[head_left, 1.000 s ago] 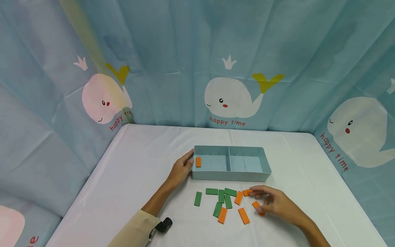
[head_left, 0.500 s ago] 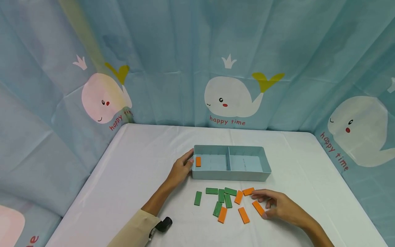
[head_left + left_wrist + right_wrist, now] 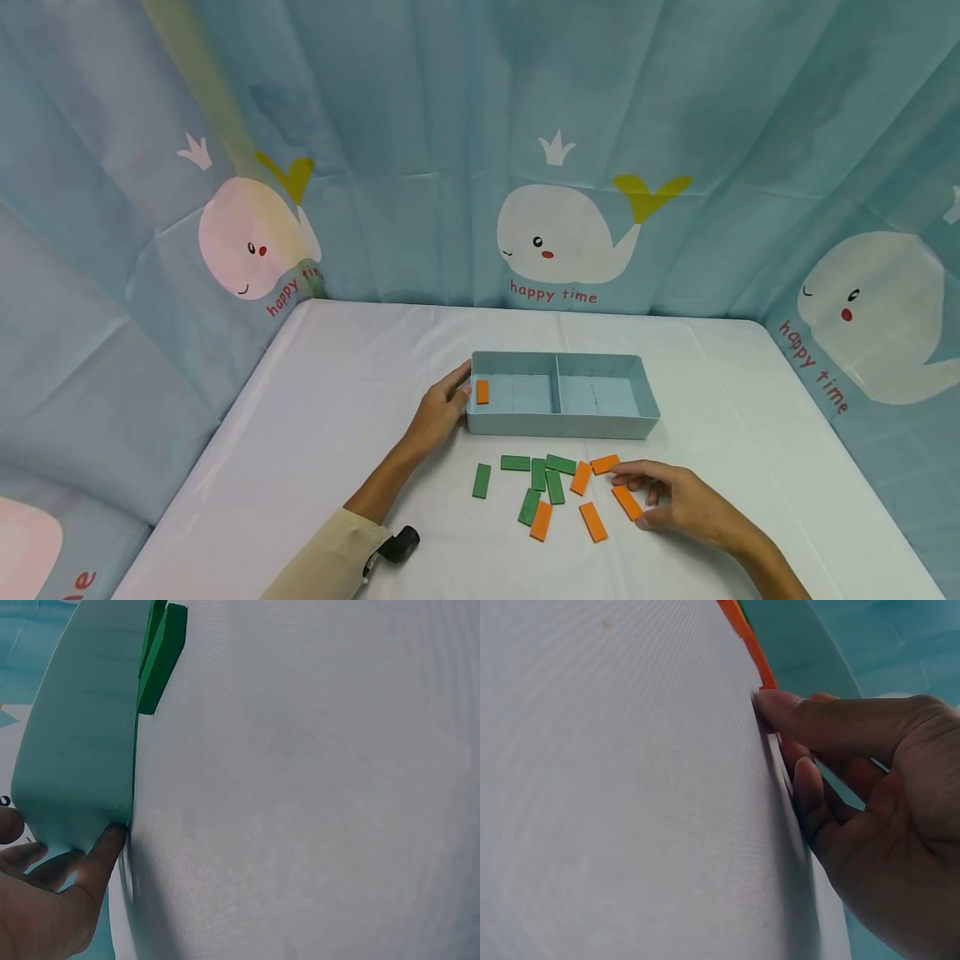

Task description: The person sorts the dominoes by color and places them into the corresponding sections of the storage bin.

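Tile of plain orange, flat and oblong (image 3: pixel 627 502), lies on the worktop between the thumb and fingers of the right hand (image 3: pixel 682 500), which has shifted slightly rightward over the last second, exposing more of the piece and leaving it unlifted. That hand is half open and holds nothing; whether its thumb touches the tile, I cannot tell. Just beside its fingertips lies another flat orange tile (image 3: pixel 604 464); flat, oblong green tiles (image 3: pixel 515 462) scatter between the hands. The left hand (image 3: pixel 437 417), fingers extended, presses the near end of a pale blue, two-compartment rectangular box (image 3: pixel 558 426), as before. Around both hands spreads the white worktop (image 3: pixel 375 367); beyond them hangs a blue, whale-printed curtain (image 3: pixel 420 125).
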A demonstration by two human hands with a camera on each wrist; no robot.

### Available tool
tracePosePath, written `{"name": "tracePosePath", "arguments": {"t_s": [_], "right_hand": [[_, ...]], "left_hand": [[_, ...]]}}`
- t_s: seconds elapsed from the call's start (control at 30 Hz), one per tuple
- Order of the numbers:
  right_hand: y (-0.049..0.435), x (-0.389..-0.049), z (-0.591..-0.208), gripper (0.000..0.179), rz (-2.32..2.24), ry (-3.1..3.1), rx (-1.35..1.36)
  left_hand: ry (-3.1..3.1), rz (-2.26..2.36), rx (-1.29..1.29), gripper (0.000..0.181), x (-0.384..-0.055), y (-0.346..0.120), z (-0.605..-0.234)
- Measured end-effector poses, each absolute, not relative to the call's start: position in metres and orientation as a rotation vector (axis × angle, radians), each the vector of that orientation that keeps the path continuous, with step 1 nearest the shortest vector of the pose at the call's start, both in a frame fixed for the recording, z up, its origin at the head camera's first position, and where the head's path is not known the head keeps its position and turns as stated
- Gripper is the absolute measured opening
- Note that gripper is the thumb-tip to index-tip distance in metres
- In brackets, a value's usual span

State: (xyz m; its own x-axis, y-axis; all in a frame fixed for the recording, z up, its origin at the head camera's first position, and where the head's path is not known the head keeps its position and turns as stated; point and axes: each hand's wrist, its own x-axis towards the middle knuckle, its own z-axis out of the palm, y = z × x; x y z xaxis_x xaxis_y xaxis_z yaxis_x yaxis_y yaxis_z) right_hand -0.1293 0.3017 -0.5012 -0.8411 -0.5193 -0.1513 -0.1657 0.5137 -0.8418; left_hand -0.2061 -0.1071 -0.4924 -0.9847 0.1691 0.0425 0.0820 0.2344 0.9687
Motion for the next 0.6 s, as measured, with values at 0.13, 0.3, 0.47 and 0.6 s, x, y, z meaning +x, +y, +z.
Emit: {"name": "tracePosePath", "arguments": {"t_s": [0.13, 0.3, 0.47, 0.6], "right_hand": [[0.3013, -0.1292, -0.4995, 0.06, -1.286, 2.377, -0.576], [0.3004, -0.1291, -0.4969, 0.059, -1.332, 2.386, -0.616], [0.2974, -0.1291, -0.4962, 0.06, -1.409, 2.384, -0.638], [0.2923, -0.1284, -0.4911, 0.06, -1.5, 2.377, -0.668]], "left_hand": [[2.435, 1.865, 0.24, 0.054, -0.2067, -0.1071, -0.4927], [2.46, 1.84, 0.235, 0.054, -0.208, -0.1074, -0.4932], [2.465, 1.822, 0.231, 0.054, -0.207, -0.1067, -0.4921], [2.466, 1.818, 0.221, 0.054, -0.2067, -0.1072, -0.4935]]}}
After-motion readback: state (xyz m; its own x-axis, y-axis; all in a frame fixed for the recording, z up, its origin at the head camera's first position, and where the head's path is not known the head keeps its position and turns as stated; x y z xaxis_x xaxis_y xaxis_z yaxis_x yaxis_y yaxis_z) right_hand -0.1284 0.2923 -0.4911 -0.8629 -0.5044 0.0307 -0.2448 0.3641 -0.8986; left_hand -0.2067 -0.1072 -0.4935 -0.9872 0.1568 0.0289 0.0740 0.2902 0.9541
